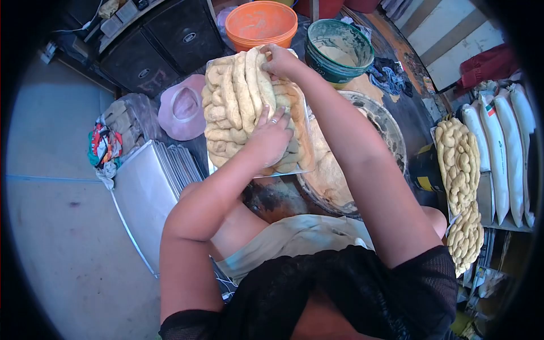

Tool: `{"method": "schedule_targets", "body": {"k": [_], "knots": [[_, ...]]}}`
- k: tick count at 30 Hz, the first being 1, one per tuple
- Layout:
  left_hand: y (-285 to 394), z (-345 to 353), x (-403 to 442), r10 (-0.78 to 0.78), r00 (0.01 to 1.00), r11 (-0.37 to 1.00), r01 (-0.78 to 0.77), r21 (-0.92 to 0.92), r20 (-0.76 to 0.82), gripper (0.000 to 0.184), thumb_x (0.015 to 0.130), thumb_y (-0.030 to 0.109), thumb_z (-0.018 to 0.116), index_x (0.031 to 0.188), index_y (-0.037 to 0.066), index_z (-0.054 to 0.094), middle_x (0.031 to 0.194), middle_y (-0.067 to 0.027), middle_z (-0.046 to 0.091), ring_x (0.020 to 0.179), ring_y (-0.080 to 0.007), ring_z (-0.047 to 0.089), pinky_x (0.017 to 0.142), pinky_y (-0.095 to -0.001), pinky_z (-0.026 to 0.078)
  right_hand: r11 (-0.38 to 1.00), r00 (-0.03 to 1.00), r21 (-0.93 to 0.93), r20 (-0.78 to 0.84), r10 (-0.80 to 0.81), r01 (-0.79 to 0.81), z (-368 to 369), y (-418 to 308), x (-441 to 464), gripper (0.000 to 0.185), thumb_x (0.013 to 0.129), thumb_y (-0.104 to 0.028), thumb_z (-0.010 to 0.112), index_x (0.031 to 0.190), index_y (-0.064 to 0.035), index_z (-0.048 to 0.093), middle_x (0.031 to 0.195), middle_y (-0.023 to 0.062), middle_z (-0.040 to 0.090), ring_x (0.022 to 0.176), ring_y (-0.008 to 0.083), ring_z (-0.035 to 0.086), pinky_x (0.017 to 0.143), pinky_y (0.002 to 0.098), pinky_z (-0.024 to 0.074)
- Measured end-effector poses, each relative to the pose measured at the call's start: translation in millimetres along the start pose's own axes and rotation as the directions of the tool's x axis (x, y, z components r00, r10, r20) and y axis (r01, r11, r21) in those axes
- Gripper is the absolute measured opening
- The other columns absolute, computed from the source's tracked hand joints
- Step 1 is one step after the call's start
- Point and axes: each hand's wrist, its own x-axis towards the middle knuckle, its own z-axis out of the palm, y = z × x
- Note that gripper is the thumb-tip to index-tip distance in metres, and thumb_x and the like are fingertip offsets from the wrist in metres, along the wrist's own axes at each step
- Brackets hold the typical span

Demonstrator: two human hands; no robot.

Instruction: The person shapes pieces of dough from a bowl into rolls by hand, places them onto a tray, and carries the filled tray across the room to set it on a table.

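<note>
And here's the dough (243, 96), heaped in fat ropes on the tray (306, 144), right in front of the person. The right hand (279, 61) is at the tray's far edge, fingers curled over a rope's end; whether they pinch it tight, I can't tell. The left hand (269, 139) lies nearer the tray's middle, fingers fairly spread, pressing on the dough rather than clasping it.

Light fingertips look best here! Ease the rope in snug against its neighbour, support both ends, and spread the pressure so it doesn't stretch or flatten.

Now watch those edges! The big basin (399, 139) crowds in to the right of the tray, and the green bucket (340, 71) stands just off its far right corner. Beyond the far edge sits the orange bucket (260, 34). To the left, the pink hat (182, 107) is close by, with the metal sheets (150, 181) stacked nearer the person. The safest room looks to be straight up, over the tray; what props it underneath is hidden.
</note>
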Motion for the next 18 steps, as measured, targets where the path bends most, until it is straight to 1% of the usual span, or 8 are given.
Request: {"method": "schedule_targets", "body": {"k": [3, 4, 6, 8, 9, 12, 15, 18], "knots": [[-19, -5, -6, 0.231, 0.948, 0.967, -0.199, -0.161, 0.218, 0.021, 0.080, 0.022, 0.058, 0.083, 0.005, 0.068, 0.106, -0.0127, 0.065, 0.112, -0.0267, 0.053, 0.114, -0.0501, 0.011, 0.984, 0.969, -0.169, -0.230, -0.089, 0.050, -1, -3, -32, 0.037, 0.080, -0.022, 0.066, 0.109, -0.0019, 0.057, 0.078, 0.0116, 0.062, 0.057, 0.0167, 0.062, 0.054, 0.0305, 0.0532], [-27, -16, -5, 0.212, 0.941, 0.935, -0.116, -0.336, 0.265, 0.021, 0.081, 0.023, 0.059, 0.084, 0.004, 0.067, 0.101, -0.0124, 0.065, 0.110, -0.0255, 0.055, 0.112, -0.0496, 0.016, 0.990, 0.972, -0.141, -0.234, -0.015, -0.018, -3, -11, -54, 0.032, 0.080, -0.025, 0.068, 0.100, -0.0010, 0.060, 0.077, 0.0097, 0.062, 0.052, 0.0139, 0.059, 0.054, 0.0302, 0.0524], [-42, -41, 2, 0.193, 0.913, 0.770, 0.085, -0.633, 0.358, 0.022, 0.083, 0.024, 0.062, 0.086, 0.002, 0.067, 0.093, -0.0117, 0.067, 0.105, -0.0232, 0.059, 0.108, -0.0487, 0.027, 0.963, 0.972, 0.134, 0.071, 0.225, -0.233, -6, -15, -91, 0.040, 0.078, -0.032, 0.070, 0.100, -0.0003, 0.059, 0.072, 0.0078, 0.060, 0.056, 0.0160, 0.060, 0.055, 0.0311, 0.0512], [-58, -56, 3, -0.225, 0.893, 0.664, 0.433, -0.610, 0.390, 0.025, 0.082, 0.025, 0.065, 0.086, 0.001, 0.066, 0.085, -0.0118, 0.067, 0.097, -0.0232, 0.061, 0.100, -0.0440, 0.037, 0.888, 0.923, 0.263, 0.182, 0.338, -0.377, -1, -23, -127, 0.049, 0.075, -0.030, 0.074, 0.108, 0.0003, 0.055, 0.081, 0.0092, 0.059, 0.063, 0.0165, 0.059, 0.057, 0.0300, 0.0495], [-62, -63, 4, -0.420, 0.814, 0.558, 0.580, -0.594, 0.401, 0.026, 0.081, 0.025, 0.066, 0.086, 0.000, 0.066, 0.081, -0.0118, 0.067, 0.094, -0.0232, 0.062, 0.095, -0.0416, 0.042, 0.948, 0.966, 0.187, 0.083, 0.244, -0.256, 9, -19, -139, 0.053, 0.073, -0.030, 0.075, 0.110, 0.0006, 0.053, 0.083, 0.0110, 0.059, 0.070, 0.0193, 0.061, 0.063, 0.0313, 0.0500], [-58, -74, 4, -0.626, 0.742, 0.608, 0.656, -0.446, 0.238, 0.028, 0.078, 0.024, 0.068, 0.091, 0.000, 0.065, 0.089, -0.0135, 0.064, 0.092, -0.0266, 0.062, 0.082, -0.0386, 0.048, 0.996, 0.994, -0.090, -0.109, -0.022, 0.012, 41, -6, -158, 0.067, 0.065, -0.025, 0.081, 0.118, -0.0013, 0.046, 0.098, 0.0157, 0.060, 0.092, 0.0248, 0.061, 0.080, 0.0346, 0.0493], [-31, -47, -17, -0.511, 0.846, 0.833, 0.531, -0.152, 0.153, 0.032, 0.076, 0.024, 0.070, 0.095, 0.000, 0.063, 0.100, -0.0149, 0.059, 0.092, -0.0302, 0.061, 0.081, -0.0386, 0.048, 0.956, 0.979, 0.231, -0.052, 0.196, -0.179, 40, 4, -152, 0.066, 0.065, -0.021, 0.079, 0.119, -0.0031, 0.047, 0.106, 0.0184, 0.059, 0.099, 0.0281, 0.059, 0.086, 0.0366, 0.0472], [-24, -48, -18, -0.466, 0.856, 0.872, 0.488, -0.048, 0.224, 0.033, 0.070, 0.020, 0.069, 0.095, 0.000, 0.061, 0.105, -0.0170, 0.055, 0.092, -0.0344, 0.060, 0.080, -0.0393, 0.048, 0.998, 0.996, -0.023, -0.070, 0.063, -0.065, 40, 0, -164, 0.064, 0.067, -0.016, 0.075, 0.121, -0.0039, 0.045, 0.112, 0.0203, 0.055, 0.094, 0.0257, 0.061, 0.081, 0.0355, 0.0490]]}}
